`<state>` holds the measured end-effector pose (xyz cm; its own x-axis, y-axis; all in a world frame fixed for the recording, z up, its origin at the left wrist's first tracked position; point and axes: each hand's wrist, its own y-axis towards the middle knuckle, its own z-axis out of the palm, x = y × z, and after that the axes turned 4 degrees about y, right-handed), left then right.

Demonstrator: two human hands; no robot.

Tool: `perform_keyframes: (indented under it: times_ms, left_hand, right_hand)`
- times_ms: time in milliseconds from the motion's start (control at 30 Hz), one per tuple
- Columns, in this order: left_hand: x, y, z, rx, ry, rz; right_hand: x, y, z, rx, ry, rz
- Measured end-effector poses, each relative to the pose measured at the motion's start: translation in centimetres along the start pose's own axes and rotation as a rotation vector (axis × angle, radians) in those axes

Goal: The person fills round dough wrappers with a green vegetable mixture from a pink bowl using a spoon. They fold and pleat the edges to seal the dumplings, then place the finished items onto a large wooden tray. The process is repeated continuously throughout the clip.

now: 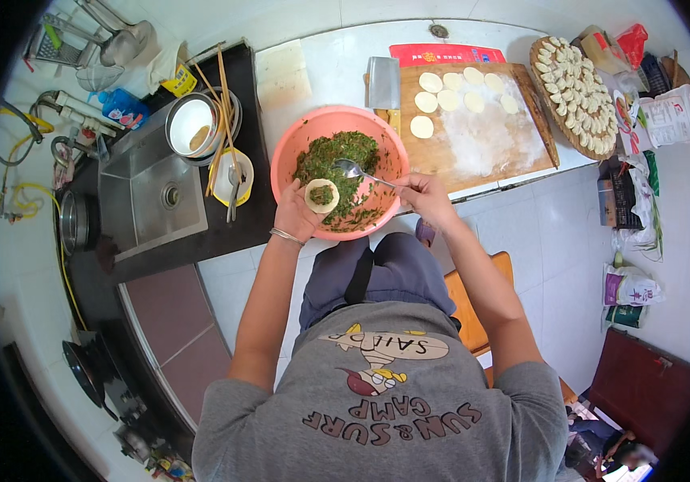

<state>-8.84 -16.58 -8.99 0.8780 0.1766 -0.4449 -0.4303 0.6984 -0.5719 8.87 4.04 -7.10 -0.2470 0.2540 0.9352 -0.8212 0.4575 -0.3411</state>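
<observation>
My left hand (293, 215) holds a round dumpling wrapper (322, 209) on its fingers, over the near left side of a pink basin (283, 151). A small mound of green filling (321, 194) sits in the wrapper's middle. With its fingers closed round the handle, my right hand (427, 198) grips a metal spoon (350, 167) at the basin's right rim. The spoon's bowl rests against the chopped green filling (333, 149) in the basin. Several flat wrappers (448, 100) lie on a floured wooden board (513, 157) to the right.
A cleaver (383, 83) lies beside the board, and a rolling pin (539, 122) lies along its right side. Farther right, a round tray (539, 60) carries many shaped dumplings. At left are a sink (140, 189), stacked bowls (192, 127) and chopsticks (224, 88). Another person (622, 450) appears lower right.
</observation>
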Motion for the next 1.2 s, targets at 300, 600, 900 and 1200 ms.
perform_keyframes:
  times_ms: [300, 600, 900, 1200]
  left_hand:
    - [0.0, 0.3, 1.5, -0.025, 0.022, -0.004]
    - [0.3, 1.4, 1.8, -0.005, 0.065, 0.007]
    - [0.3, 1.1, -1.1, -0.064, 0.035, -0.020]
    - [0.4, 0.0, -1.2, -0.055, 0.029, -0.006]
  right_hand:
    - [-1.3, -0.8, 0.3, -0.065, -0.074, -0.145]
    - [-2.6, -0.8, 0.7, -0.163, -0.160, -0.217]
    - [-3.5, 1.0, 2.3, -0.112, -1.199, -0.252]
    - [-3.8, 2.0, 5.0, 0.098, -1.377, -0.203]
